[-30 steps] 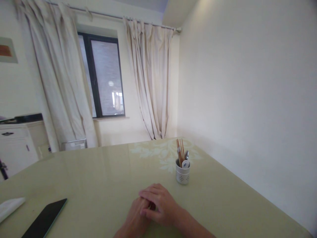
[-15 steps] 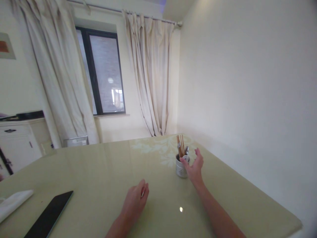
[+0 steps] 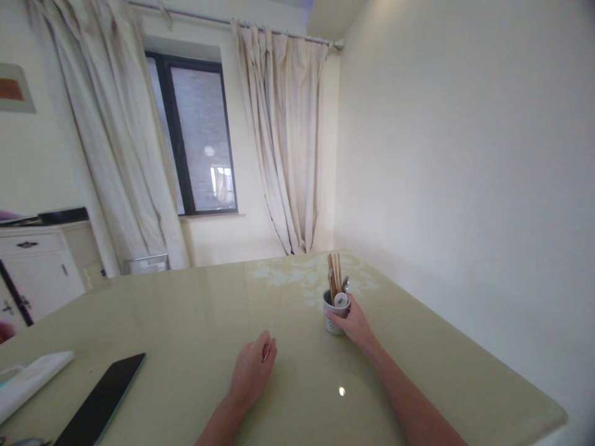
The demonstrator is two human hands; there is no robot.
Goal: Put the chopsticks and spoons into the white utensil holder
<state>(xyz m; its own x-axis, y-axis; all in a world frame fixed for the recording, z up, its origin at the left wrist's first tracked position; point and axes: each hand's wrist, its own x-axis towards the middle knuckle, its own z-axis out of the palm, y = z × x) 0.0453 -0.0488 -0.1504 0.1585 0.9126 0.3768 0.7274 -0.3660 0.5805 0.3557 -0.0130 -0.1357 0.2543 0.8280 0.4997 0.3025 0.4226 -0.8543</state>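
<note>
Fingers (image 3: pixel 271 354) curled loosely inward, nothing visible in them, a left hand (image 3: pixel 251 368) appears to rest on the green tabletop (image 3: pixel 186 322), perhaps for support. Farther off, a right hand (image 3: pixel 356 322) wraps the near-right side of a pierced cup (image 3: pixel 331 323), thumb across its front, presumably to secure it. Chopsticks (image 3: pixel 339 271) and a metal spoon (image 3: pixel 345 284) stand inside, kept upright by the rim.

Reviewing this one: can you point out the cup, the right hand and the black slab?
Cup (image 3: pixel 332 308): head view, its front wall above the thumb.
Right hand (image 3: pixel 357 323): head view, back of the hand.
Black slab (image 3: pixel 102 399): head view, middle of its top.
</note>
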